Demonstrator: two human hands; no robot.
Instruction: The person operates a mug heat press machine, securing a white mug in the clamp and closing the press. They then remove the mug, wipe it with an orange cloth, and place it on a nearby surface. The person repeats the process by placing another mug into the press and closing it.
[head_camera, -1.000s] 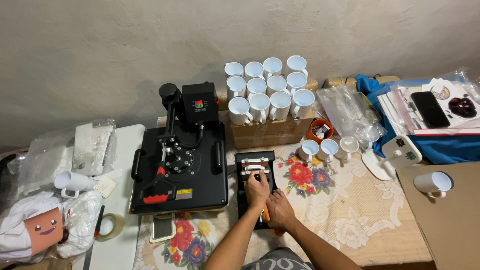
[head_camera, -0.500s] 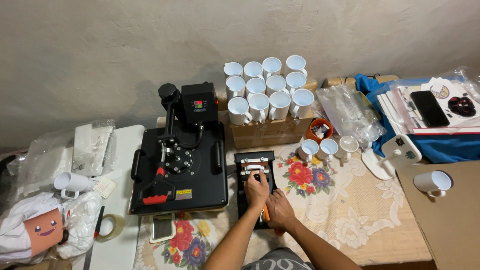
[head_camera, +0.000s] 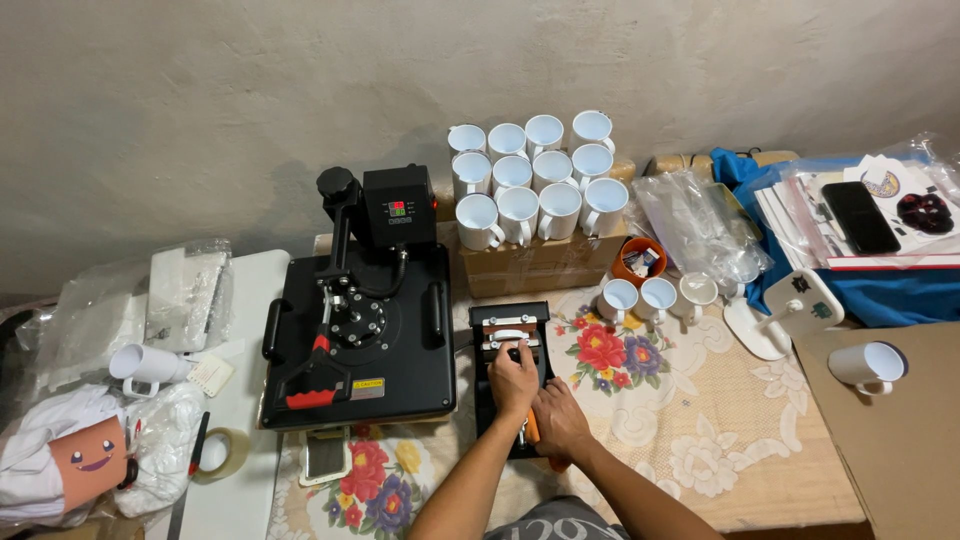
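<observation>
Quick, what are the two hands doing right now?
Left hand: closed around the knob on the small black mug press.
Right hand: curled on the press's orange-handled lever; grip cannot be told.

1. Your left hand and right hand sit on the small mug press, and the big black heat press stands right beside it on the left, so there's barely any gap that side.
2. Straight back you're walled in by the cardboard box with a cluster of white mugs on top.
3. Back-right, three loose mugs and an orange cup stand close together.
4. The flowered tablecloth to your right is mostly bare; that's your widest lane.
5. Far right, a mug on cardboard sits well apart.
6. Near-left, a tape roll and a marker lie on the white board.
</observation>
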